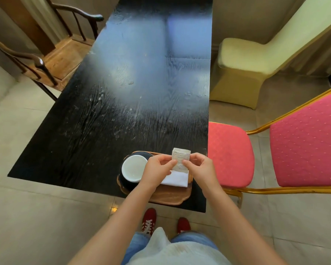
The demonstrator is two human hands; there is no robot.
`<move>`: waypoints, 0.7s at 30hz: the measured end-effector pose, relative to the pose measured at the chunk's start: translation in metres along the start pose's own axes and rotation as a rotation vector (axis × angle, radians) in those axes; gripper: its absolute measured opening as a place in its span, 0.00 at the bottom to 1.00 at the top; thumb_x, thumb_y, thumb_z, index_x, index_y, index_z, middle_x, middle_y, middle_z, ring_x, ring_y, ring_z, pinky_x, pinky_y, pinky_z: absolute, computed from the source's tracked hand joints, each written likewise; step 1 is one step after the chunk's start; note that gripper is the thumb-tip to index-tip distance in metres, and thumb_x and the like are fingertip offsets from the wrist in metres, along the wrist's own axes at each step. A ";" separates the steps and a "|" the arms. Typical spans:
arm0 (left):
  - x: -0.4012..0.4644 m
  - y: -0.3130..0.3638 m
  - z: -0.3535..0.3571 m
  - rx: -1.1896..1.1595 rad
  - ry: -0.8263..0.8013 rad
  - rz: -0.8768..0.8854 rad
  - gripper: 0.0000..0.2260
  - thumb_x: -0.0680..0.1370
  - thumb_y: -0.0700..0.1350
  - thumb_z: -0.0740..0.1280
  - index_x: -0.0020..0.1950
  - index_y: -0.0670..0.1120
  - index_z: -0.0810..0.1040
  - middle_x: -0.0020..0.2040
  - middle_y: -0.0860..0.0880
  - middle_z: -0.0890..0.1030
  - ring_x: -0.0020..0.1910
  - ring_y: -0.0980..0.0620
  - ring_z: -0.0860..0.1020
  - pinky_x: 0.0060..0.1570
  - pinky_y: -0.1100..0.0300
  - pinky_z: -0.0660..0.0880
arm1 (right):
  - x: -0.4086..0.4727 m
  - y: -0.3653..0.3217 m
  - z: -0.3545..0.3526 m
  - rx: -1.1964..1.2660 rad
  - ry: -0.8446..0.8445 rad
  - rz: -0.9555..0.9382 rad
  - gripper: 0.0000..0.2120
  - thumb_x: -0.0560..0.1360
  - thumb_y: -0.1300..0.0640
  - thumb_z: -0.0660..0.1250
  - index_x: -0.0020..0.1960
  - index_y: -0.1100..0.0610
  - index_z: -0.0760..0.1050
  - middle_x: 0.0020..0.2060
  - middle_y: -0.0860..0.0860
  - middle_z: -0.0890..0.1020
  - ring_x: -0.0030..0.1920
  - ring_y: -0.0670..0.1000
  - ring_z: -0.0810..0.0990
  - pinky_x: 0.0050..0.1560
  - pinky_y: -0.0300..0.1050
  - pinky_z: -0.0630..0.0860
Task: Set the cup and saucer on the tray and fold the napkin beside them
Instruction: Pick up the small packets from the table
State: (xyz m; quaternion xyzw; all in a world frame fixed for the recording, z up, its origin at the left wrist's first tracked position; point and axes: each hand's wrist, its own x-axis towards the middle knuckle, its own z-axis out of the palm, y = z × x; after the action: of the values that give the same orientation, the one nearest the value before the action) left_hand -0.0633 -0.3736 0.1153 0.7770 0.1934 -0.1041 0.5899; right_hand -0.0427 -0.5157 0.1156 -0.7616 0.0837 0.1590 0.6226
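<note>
Both hands meet over the wooden tray (168, 197), which sits at the near right corner of the black table (122, 92). Between them they hold a small printed wrapper (181, 157) — pale, crinkled, standing roughly upright above the tray. The left hand (157, 169) pinches the wrapper's left edge between thumb and fingertips; the right hand (198, 167) pinches its right edge the same way, so both are narrowed onto it.

The white cup (133, 167) stands on the dark saucer (125, 183) at the left end of the tray, just left of the left hand and partly covered by it. The white napkin (177, 179) lies flat on the tray directly beneath the hands and the wrapper, already a neat folded rectangle, to the right of the cup; whether it touches the saucer cannot be told, since the left wrist hides that spot.

A pink chair (230, 153) with a gold frame stands just right of the table — a cream-covered chair (241, 67) farther off on the same side, and a wooden armchair (52, 56) at the far left. Red shoes (149, 220) show on the tiled floor below the table's near edge.
</note>
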 end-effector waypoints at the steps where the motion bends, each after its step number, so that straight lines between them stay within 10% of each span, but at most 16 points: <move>1: -0.001 -0.004 0.000 0.052 0.054 -0.022 0.08 0.76 0.45 0.67 0.54 0.46 0.79 0.46 0.52 0.81 0.44 0.58 0.80 0.41 0.63 0.79 | -0.001 0.004 0.002 -0.021 0.023 0.017 0.03 0.72 0.63 0.69 0.42 0.57 0.79 0.41 0.55 0.84 0.45 0.54 0.83 0.46 0.51 0.79; 8: -0.006 -0.004 -0.002 -0.206 0.037 -0.427 0.16 0.75 0.56 0.66 0.41 0.43 0.81 0.37 0.48 0.84 0.34 0.57 0.83 0.32 0.65 0.75 | -0.018 0.023 0.014 -0.604 0.128 -0.328 0.07 0.70 0.61 0.70 0.35 0.56 0.74 0.32 0.49 0.77 0.34 0.51 0.75 0.30 0.42 0.67; 14: -0.004 -0.007 -0.002 -0.170 -0.011 -0.469 0.03 0.74 0.41 0.69 0.40 0.45 0.79 0.36 0.50 0.82 0.30 0.58 0.82 0.27 0.68 0.75 | -0.025 0.035 0.012 -1.021 0.180 -0.841 0.07 0.65 0.63 0.74 0.35 0.57 0.76 0.32 0.50 0.79 0.33 0.51 0.74 0.32 0.41 0.65; 21: -0.013 -0.015 -0.009 -0.131 -0.005 -0.182 0.07 0.75 0.41 0.68 0.39 0.51 0.81 0.39 0.53 0.83 0.35 0.63 0.81 0.30 0.72 0.74 | -0.027 0.043 0.004 -0.319 0.240 -0.225 0.10 0.74 0.55 0.66 0.54 0.53 0.76 0.48 0.45 0.78 0.51 0.47 0.75 0.52 0.46 0.71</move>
State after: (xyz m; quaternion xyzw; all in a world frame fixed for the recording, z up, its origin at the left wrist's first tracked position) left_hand -0.0822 -0.3641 0.1095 0.7156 0.2683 -0.1463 0.6281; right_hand -0.0824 -0.5230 0.0847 -0.8685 0.0453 0.0080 0.4935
